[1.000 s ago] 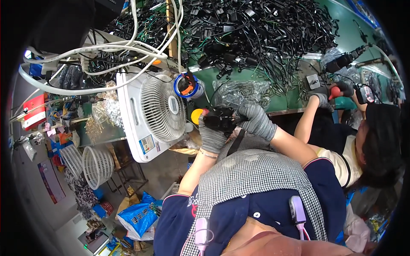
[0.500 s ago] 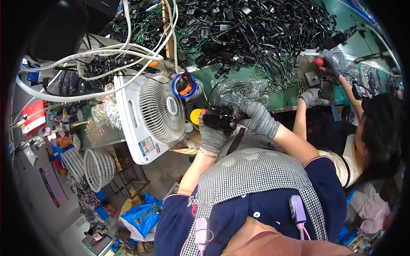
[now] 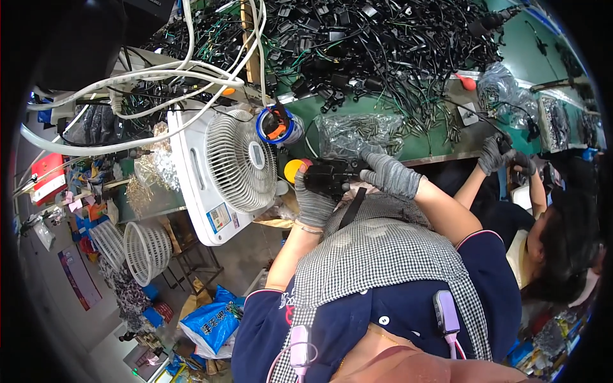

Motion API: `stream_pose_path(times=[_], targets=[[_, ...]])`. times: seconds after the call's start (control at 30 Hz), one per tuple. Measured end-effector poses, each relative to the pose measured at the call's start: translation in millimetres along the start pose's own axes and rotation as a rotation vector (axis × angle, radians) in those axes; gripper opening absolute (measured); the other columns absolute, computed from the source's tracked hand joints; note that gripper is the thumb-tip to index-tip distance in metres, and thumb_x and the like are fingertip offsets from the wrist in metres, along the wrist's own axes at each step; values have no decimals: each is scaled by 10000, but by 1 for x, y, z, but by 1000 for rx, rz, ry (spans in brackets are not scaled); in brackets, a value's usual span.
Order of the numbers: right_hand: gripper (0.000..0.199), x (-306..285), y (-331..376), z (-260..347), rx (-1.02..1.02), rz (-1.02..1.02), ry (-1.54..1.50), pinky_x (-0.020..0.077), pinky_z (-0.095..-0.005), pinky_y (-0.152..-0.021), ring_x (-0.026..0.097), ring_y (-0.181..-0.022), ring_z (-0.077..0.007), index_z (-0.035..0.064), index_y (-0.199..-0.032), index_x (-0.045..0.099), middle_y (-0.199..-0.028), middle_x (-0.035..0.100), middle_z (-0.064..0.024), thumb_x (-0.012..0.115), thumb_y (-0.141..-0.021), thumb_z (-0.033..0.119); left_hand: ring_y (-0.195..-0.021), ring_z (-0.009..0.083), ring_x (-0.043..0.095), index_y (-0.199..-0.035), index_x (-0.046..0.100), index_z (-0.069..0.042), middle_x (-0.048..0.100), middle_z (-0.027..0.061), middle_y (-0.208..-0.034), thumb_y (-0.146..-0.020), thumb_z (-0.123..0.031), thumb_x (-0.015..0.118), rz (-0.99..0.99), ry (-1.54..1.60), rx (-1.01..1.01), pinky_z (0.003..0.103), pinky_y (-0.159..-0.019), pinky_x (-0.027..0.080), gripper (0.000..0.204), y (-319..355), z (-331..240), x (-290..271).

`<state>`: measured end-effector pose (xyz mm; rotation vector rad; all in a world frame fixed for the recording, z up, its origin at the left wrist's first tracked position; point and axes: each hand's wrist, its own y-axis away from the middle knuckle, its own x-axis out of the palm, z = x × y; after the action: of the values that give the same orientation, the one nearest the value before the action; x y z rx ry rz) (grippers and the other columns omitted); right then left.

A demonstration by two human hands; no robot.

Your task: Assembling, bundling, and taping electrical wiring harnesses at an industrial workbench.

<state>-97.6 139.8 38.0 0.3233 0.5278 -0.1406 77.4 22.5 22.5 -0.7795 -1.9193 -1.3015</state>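
Observation:
Both my hands wear grey knit gloves and meet at the front edge of the green bench [image 3: 421, 143]. My left hand [image 3: 313, 201] grips a black tool [image 3: 332, 177] with a yellow and red end from below. My right hand [image 3: 388, 173] closes on the same black tool from the right. A clear bag of small metal parts [image 3: 357, 133] lies on the bench just beyond my hands. What sits between the tool's jaws is hidden by my fingers.
A white box fan [image 3: 223, 172] stands left of my hands, a blue-rimmed tub [image 3: 276, 126] behind it. A big heap of black cables [image 3: 383, 45] covers the bench's far side. A co-worker's gloved hands [image 3: 501, 153] work at the right. White wire baskets [image 3: 131, 249] stand on the floor to the left.
My hands stay together on the black tool, nearly unmoved. The co-worker's hands at the right have shifted: one arm rose to the bench's far side, then both came back to the front edge.

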Motion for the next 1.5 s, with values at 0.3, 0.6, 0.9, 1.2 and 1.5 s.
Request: stream_pose_path(times=[0.3,0.6,0.9,1.2,1.5], targets=[[396,-4,2,11,121,109,47,453,-425,-763,566,-867,-386,-59,-1034,480,-874,588,-243,577,-750,200,-697,299,598,-1117,503,-8,598,182,-929,-742,-601,504,-31,-157,-202,398,-603,507,702,5,-7,13],[468,13,8,-8,53,201,-242,461,-372,-788,590,-881,-322,-32,-1116,472,-930,597,-233,597,-711,167,-482,166,466,-1241,417,-36,562,204,-1010,-677,-648,576,238,17,-508,269,-390,371,848,12,5,12],[323,3,-8,-112,279,-73,-404,478,-379,-759,610,-815,-234,21,-1037,586,-846,625,-106,604,-752,172,-462,122,432,-1264,386,-39,562,102,-947,-686,-599,614,235,3,-441,208,-362,303,836,-3,11,3],[267,14,-13,-201,595,-247,454,465,-427,-763,593,-843,-333,81,-909,609,-866,622,-176,562,-766,302,-426,102,381,-1133,502,-52,561,75,-899,-717,-611,573,-19,-155,-360,219,-360,320,700,-14,9,-35],[277,1,-17,-180,537,-233,505,469,-419,-742,593,-817,-328,75,-945,593,-875,624,-162,585,-752,273,-440,130,394,-1172,474,-62,561,71,-907,-710,-589,591,81,-37,-345,246,-372,330,711,-11,-5,-21]])
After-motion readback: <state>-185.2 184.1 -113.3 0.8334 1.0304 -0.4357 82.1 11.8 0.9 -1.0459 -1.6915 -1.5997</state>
